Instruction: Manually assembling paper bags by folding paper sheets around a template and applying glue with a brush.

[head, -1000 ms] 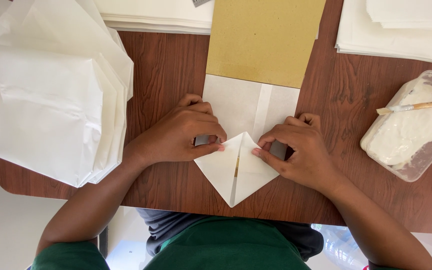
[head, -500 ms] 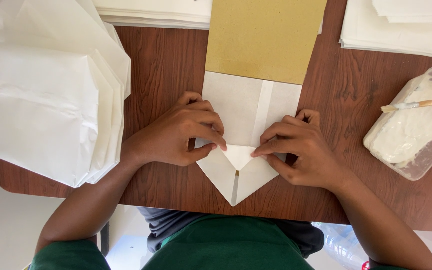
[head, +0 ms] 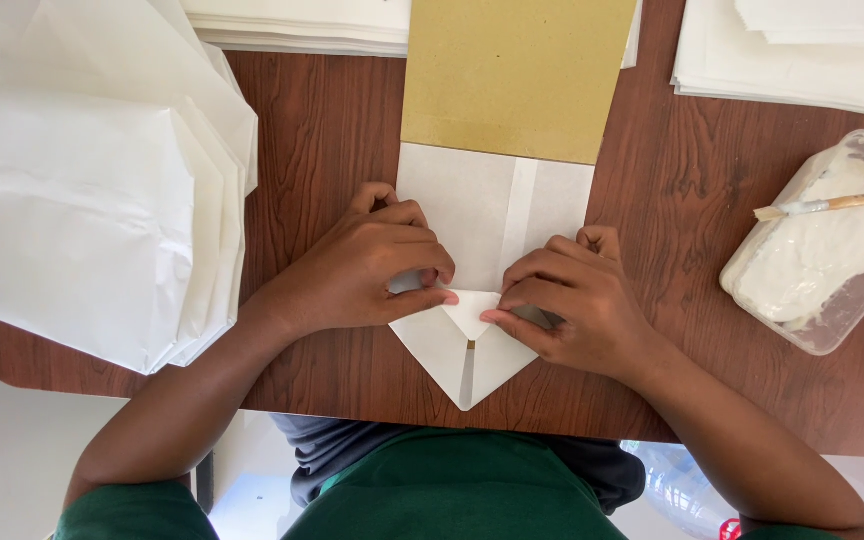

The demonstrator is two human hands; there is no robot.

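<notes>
A white paper bag point(head: 467, 215) lies flat on the brown wooden table point(head: 322, 150), its near end folded into a downward point point(head: 464, 365). A tan cardboard sheet point(head: 517, 75) sticks out of its far end. My left hand point(head: 367, 270) presses on the left side of the fold, its index fingertip on a small folded-down flap point(head: 470, 310). My right hand point(head: 572, 305) presses on the right side, index fingertip touching the same flap. Both hands pinch the paper flat.
A stack of finished white bags point(head: 92, 210) lies at the left. More white sheets sit at the back point(head: 302, 25) and back right point(head: 802, 55). A clear plastic tub of white paste point(head: 822, 250) with a brush point(head: 832, 203) stands at the right.
The top tip of the pointed fold has been turned down into a small flap. Both index fingers have moved in toward the middle.
</notes>
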